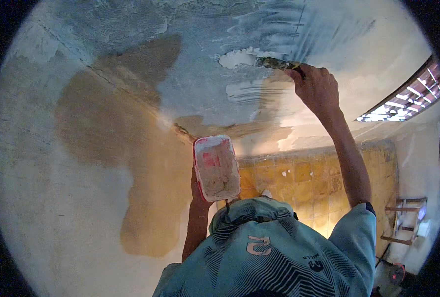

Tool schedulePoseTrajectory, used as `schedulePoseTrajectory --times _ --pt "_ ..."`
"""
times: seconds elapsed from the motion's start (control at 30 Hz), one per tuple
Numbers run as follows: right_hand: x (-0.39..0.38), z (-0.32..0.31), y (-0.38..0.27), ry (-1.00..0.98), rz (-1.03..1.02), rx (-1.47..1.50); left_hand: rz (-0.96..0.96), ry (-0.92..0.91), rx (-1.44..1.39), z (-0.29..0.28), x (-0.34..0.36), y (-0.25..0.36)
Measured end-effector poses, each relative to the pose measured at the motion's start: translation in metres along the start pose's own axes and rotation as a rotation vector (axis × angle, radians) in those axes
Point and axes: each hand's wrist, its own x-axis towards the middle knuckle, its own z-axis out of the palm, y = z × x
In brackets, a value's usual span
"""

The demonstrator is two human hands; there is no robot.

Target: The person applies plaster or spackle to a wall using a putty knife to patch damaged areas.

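My right hand [317,88] is closed round the handle of a putty knife [273,63], its arm stretched up and forward to the right. The blade touches a thick white smear of putty [236,58] on the wall [200,91]. Thin white streaks fan out above the knife, and another streaked patch lies below it. Lower down, near the middle, my left hand [198,189] grips a rectangular red-and-white plastic tub [195,157] from its left side. Most of that hand's fingers are hidden behind the tub, whose surface is smudged with putty.
A wall corner with a crack [98,73] runs diagonally at the left, beside brown damp-looking patches [93,116]. Yellowish floor tiles [324,180] lie beyond my body. At the right are a slatted opening [408,99] and a wooden stool-like frame [403,222].
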Motion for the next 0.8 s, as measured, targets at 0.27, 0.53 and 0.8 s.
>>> schedulePoseTrajectory --times 0.27,0.53,0.8 --pt "-0.025 -0.025 0.053 0.008 -0.043 -0.01 -0.034 -0.049 -0.02 -0.001 -0.014 -0.011" --pt "0.001 -0.021 0.002 0.015 -0.19 0.193 -0.072 -0.133 -0.068 0.017 -0.013 -0.013" --pt "-0.014 -0.032 0.063 -0.018 0.009 0.075 -0.017 -0.033 0.001 -0.017 -0.022 -0.014"
